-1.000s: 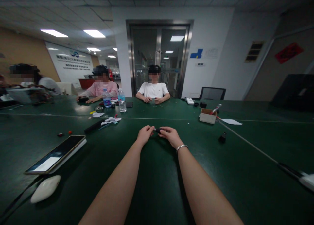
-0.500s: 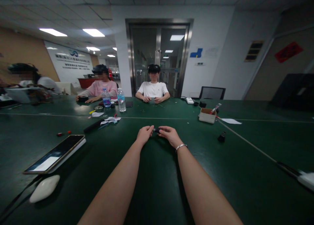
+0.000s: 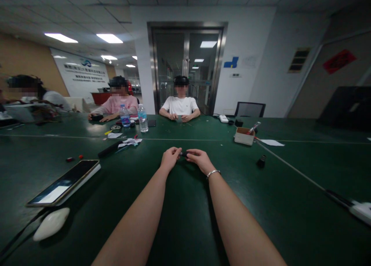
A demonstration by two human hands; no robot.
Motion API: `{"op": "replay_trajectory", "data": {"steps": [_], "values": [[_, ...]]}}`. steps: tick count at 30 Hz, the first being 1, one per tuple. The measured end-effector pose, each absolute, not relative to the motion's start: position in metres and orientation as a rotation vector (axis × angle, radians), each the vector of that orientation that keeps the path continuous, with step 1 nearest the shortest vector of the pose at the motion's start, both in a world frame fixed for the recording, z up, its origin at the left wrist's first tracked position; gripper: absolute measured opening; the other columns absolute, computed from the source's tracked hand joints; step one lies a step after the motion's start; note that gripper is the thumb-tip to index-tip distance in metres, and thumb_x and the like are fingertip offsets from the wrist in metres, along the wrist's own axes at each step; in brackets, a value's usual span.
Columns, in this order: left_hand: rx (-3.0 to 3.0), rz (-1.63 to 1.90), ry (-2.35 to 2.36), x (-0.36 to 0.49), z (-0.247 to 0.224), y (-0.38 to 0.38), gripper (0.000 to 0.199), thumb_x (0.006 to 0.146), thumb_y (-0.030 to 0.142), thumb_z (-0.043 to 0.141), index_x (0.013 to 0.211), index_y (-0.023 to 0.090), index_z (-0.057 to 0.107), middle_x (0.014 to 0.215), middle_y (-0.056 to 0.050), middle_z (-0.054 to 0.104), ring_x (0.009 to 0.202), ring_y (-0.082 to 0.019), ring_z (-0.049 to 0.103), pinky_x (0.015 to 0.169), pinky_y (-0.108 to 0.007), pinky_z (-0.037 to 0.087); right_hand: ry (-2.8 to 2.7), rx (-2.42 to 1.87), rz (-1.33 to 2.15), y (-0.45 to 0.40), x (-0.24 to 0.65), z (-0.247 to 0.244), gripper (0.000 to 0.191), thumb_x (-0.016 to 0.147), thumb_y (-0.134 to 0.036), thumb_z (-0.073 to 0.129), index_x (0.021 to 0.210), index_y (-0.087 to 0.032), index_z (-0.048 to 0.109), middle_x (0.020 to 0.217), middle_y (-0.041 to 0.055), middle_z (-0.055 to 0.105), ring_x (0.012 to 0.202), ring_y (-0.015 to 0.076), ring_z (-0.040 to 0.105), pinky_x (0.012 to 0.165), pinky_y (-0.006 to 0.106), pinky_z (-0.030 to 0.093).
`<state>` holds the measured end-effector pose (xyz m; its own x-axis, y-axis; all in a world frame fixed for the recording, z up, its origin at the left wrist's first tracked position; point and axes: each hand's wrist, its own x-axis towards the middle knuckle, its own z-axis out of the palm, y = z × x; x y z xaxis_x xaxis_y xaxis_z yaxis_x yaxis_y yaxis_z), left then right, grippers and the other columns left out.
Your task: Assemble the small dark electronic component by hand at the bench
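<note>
A small dark object (image 3: 184,154) spans the short gap between my two hands, above the middle of the green table (image 3: 185,204). My left hand (image 3: 171,157) pinches its left end, which looks lighter, between thumb and fingertips. The right end lies in the closed fingers of my right hand (image 3: 199,158), with a silver bracelet on that wrist. What the object is stays too small to tell. A small black item (image 3: 261,161) stands on the table to the right of my right hand.
At left lie a phone (image 3: 65,184) on a white box and a white mouse-shaped object (image 3: 52,223). Bottles (image 3: 143,119), paper scraps (image 3: 130,142) and a small box (image 3: 244,136) stand farther back. A person (image 3: 180,103) sits opposite; others sit at left.
The whole view has shifted very slightly. Both hands keep their hold on the dark object, with my left fingers barely moved.
</note>
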<state>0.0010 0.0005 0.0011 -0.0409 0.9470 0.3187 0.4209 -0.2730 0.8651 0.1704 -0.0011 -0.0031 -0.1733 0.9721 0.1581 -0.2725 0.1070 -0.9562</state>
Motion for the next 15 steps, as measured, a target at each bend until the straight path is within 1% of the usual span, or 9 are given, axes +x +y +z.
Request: {"op": "replay_trajectory", "data": {"steps": [2, 5, 7, 10, 12, 15], "values": [[1.659, 1.333, 1.366, 0.0015, 0.0002, 0.0018, 0.04, 0.075, 0.055, 0.051, 0.081, 0.017, 0.063, 0.061, -0.001, 0.061, 0.056, -0.013, 0.055, 0.053, -0.023, 0.039, -1.206, -0.826, 1.368, -0.0011, 0.1702, -0.0028, 0.027, 0.063, -0.012, 0.074, 0.09, -0.012, 0.068, 0.082, 0.0056, 0.069, 0.071, 0.0152, 0.068, 0.07, 0.026, 0.058], [1.59, 1.33, 1.268, 0.0018, 0.0017, 0.0023, 0.04, 0.076, 0.053, 0.05, 0.078, 0.015, 0.063, 0.061, -0.002, 0.061, 0.055, -0.012, 0.054, 0.053, -0.023, 0.04, -1.186, -0.831, 1.375, -0.0007, 0.1703, -0.0025, 0.024, 0.066, -0.011, 0.072, 0.09, -0.011, 0.067, 0.082, 0.0065, 0.069, 0.071, 0.0152, 0.068, 0.07, 0.025, 0.058], [1.537, 1.323, 1.215, 0.0016, 0.0034, 0.0022, 0.036, 0.076, 0.048, 0.052, 0.081, 0.014, 0.064, 0.065, -0.004, 0.063, 0.058, -0.012, 0.056, 0.053, -0.022, 0.04, -1.165, -0.832, 1.371, 0.0, 0.1705, -0.0026, 0.022, 0.067, -0.011, 0.071, 0.089, -0.011, 0.067, 0.08, 0.0065, 0.069, 0.071, 0.015, 0.069, 0.069, 0.024, 0.059], [1.502, 1.31, 1.183, 0.0007, 0.0041, 0.003, 0.031, 0.073, 0.04, 0.058, 0.087, 0.013, 0.065, 0.071, -0.006, 0.066, 0.063, -0.013, 0.058, 0.054, -0.022, 0.04, -1.151, -0.823, 1.368, 0.0012, 0.1711, -0.0032, 0.022, 0.068, -0.012, 0.071, 0.09, -0.011, 0.067, 0.079, 0.0063, 0.07, 0.071, 0.0153, 0.069, 0.068, 0.024, 0.059], [1.52, 1.311, 1.187, -0.0001, 0.0028, 0.0041, 0.031, 0.072, 0.04, 0.059, 0.084, 0.012, 0.065, 0.072, -0.006, 0.066, 0.063, -0.013, 0.058, 0.055, -0.023, 0.04, -1.156, -0.817, 1.369, 0.0018, 0.1715, -0.0039, 0.022, 0.068, -0.012, 0.071, 0.09, -0.011, 0.067, 0.079, 0.0062, 0.07, 0.071, 0.0154, 0.069, 0.069, 0.025, 0.059], [1.561, 1.292, 1.233, -0.0013, 0.0003, 0.0058, 0.037, 0.074, 0.048, 0.056, 0.076, 0.012, 0.064, 0.066, -0.005, 0.064, 0.058, -0.012, 0.056, 0.054, -0.023, 0.04, -1.168, -0.808, 1.367, 0.002, 0.1719, -0.0045, 0.024, 0.067, -0.012, 0.072, 0.09, -0.011, 0.067, 0.08, 0.0061, 0.07, 0.071, 0.0152, 0.069, 0.07, 0.026, 0.059]]}}
